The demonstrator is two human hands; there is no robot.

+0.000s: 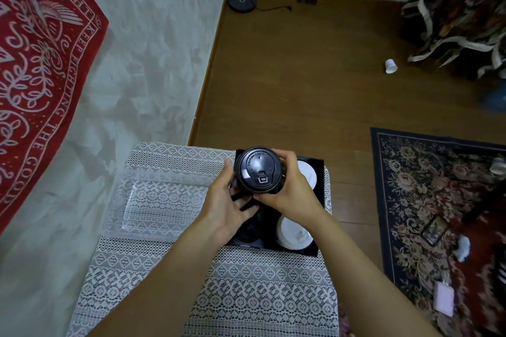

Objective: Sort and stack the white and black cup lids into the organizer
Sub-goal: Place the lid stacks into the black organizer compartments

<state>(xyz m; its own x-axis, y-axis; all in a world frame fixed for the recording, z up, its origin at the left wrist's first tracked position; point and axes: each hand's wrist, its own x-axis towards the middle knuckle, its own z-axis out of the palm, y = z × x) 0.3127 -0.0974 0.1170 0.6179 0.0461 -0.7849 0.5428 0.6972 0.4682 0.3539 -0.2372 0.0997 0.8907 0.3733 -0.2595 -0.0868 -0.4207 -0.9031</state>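
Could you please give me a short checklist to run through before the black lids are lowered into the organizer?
1. Grip: left hand and right hand both hold the black lids: ok.
2. Stack alignment: the top lid sits level, but those beneath are hidden: cannot tell.
3. Position: the stack is over the left side of the organizer: ok.
4. Sorting: the white lids are in the right compartments only: ok.
5. Target compartment free: hidden by hands and stack: cannot tell.
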